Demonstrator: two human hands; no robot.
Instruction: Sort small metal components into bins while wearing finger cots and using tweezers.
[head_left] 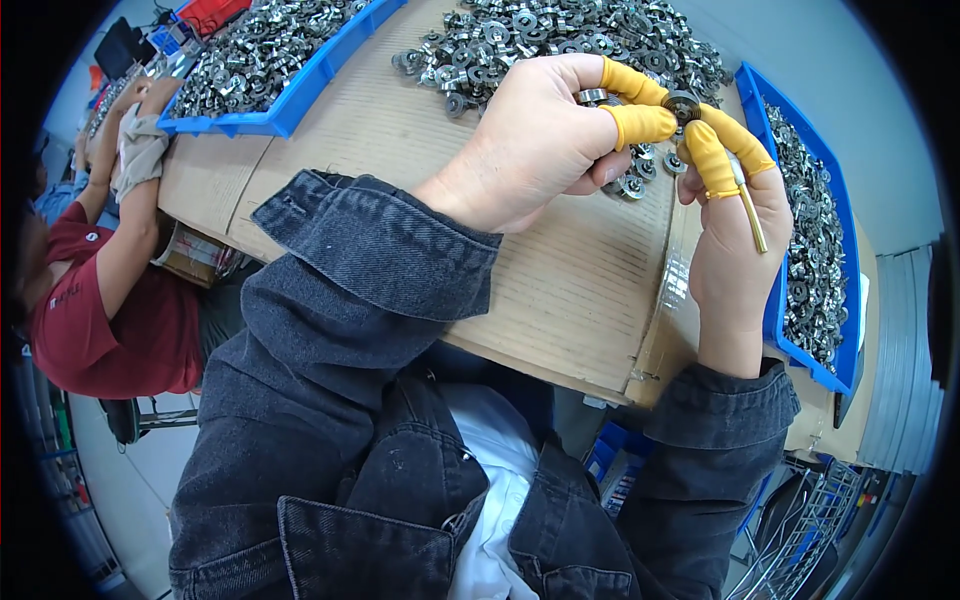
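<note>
- Progress, judged from this view: mid-handling of one piece, a dark wheel [682, 106], up at the fingertips; looks like a check or adjustment, not finished.
- Left to do, probably a lot: a big pile [585, 35] of loose metal wheels sits on the far side of the cardboard-covered tabletop [560, 310].
- Done so far: unclear. Left tray [335, 62] and right tray [820, 368], both blue, hold lots of similar wheels; can't tell which are handled and which are waiting.
- Dark wheel's place: held above the tabletop, in front of the pile, between the two hands.
- Dark wheel's look: small, round, ringed face, raised centre, dark metal; finer detail too small to read.
- Left hand [540, 135]: yellow covers on thumb and forefinger, both tips pinching the dark wheel from the left side; a shiny wheel [592, 97] is tucked behind them in the same hand.
- Right hand [738, 215]: yellow covers too, thumb and forefinger pinching the dark wheel from the right; a thin brass-coloured rod [751, 212] sticks out along the palm, its upper end hidden.
- A few loose wheels lie on the tabletop just below the fingers.
- Co-worker in a maroon shirt [120, 330] at far left, beside the left tray.
</note>
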